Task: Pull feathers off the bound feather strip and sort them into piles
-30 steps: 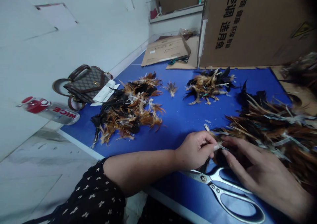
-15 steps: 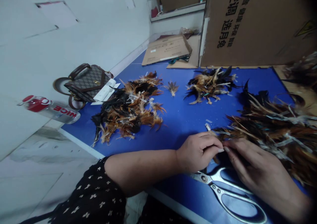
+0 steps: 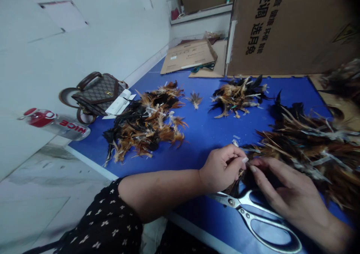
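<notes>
My left hand (image 3: 222, 169) is closed in a pinch on a small bunch of dark brown feathers (image 3: 235, 184), which show below its fingers. Close by, my right hand (image 3: 289, 184) has thumb and forefinger together near the left fingertips; whatever is between them is too small to make out. Metal-handled scissors (image 3: 244, 209) lie on the table just under both hands, partly covered by them. Beyond my right hand spreads a big heap of brown and black feathers (image 3: 312, 145) with clear plastic strips among them.
On the blue table (image 3: 199, 134) lie a left feather pile (image 3: 149, 126), a smaller pile (image 3: 239, 94) and a single tuft (image 3: 195, 99). A handbag (image 3: 98, 93) and a bottle (image 3: 56, 123) are at the left. Behind stand a large cardboard box (image 3: 295, 33) and flat cardboard (image 3: 188, 55).
My left hand has turned slightly and its fingertips have shifted a little left, with more feathers showing below. The right fingertips have followed leftward. The scissors have barely moved.
</notes>
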Action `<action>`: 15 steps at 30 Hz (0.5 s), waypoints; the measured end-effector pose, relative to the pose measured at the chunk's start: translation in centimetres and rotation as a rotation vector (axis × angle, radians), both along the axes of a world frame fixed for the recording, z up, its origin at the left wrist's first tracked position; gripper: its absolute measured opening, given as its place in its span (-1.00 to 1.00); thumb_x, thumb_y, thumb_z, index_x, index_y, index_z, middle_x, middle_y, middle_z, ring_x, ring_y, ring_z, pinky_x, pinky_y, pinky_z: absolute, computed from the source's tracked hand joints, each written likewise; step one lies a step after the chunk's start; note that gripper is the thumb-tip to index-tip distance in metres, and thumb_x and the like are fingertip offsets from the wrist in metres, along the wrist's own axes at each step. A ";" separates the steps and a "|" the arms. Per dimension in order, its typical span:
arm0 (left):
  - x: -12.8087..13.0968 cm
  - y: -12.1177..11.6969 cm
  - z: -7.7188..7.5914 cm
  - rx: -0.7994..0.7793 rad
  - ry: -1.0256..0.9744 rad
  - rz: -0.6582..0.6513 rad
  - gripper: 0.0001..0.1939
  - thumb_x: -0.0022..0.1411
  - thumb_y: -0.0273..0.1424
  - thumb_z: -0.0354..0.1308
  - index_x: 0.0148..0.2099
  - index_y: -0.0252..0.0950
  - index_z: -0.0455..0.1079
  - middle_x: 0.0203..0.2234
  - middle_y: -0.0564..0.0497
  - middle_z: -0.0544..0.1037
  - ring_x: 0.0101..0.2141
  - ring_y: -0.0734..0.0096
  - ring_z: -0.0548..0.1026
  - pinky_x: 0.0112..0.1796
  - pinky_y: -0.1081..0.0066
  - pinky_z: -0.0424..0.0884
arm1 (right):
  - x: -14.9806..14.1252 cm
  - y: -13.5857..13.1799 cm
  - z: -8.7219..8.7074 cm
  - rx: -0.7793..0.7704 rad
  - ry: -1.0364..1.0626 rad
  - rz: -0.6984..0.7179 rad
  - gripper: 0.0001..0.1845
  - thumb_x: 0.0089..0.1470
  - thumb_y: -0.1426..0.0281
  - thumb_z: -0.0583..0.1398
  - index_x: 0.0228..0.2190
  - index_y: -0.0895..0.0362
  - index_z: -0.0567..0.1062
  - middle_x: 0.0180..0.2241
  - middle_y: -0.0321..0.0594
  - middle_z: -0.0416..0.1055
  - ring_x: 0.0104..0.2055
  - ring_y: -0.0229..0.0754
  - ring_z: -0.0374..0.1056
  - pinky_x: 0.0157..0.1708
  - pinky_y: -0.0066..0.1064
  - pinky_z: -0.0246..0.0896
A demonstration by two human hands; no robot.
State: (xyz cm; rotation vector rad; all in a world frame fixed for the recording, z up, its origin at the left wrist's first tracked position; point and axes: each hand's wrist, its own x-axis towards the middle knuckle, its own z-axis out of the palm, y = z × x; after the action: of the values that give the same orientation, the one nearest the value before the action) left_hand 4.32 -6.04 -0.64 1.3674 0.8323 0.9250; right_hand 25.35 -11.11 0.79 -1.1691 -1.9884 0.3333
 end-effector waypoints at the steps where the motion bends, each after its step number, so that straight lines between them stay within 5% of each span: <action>1: 0.1 0.0 0.0 -0.052 -0.010 -0.008 -0.81 0.47 -0.26 0.30 -0.10 -0.28 0.46 -0.43 0.08 0.59 -0.56 0.59 0.44 -0.43 0.50 0.40 | 0.0 0.0 0.0 -0.002 -0.001 0.010 -0.81 0.50 0.39 0.28 0.08 -0.05 0.53 -0.10 -0.24 0.67 -0.22 -0.15 0.66 -0.16 -0.34 0.59; 15: 0.4 0.1 0.8 -0.334 -0.024 -0.028 -0.67 0.38 -0.17 0.39 -0.12 -0.26 0.37 -0.48 0.12 0.58 -0.63 0.59 0.43 -0.57 0.54 0.32 | 1.3 0.3 -0.4 0.170 -0.269 0.119 -0.67 0.52 0.42 0.20 0.22 -0.02 0.56 -0.10 -0.10 0.66 -0.16 0.03 0.65 -0.24 -0.20 0.56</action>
State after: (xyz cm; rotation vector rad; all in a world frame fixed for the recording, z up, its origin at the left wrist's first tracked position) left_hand 4.73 -5.97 0.18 1.0740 0.9020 0.7405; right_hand 26.69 -10.82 0.36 -1.0328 -2.2762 0.0662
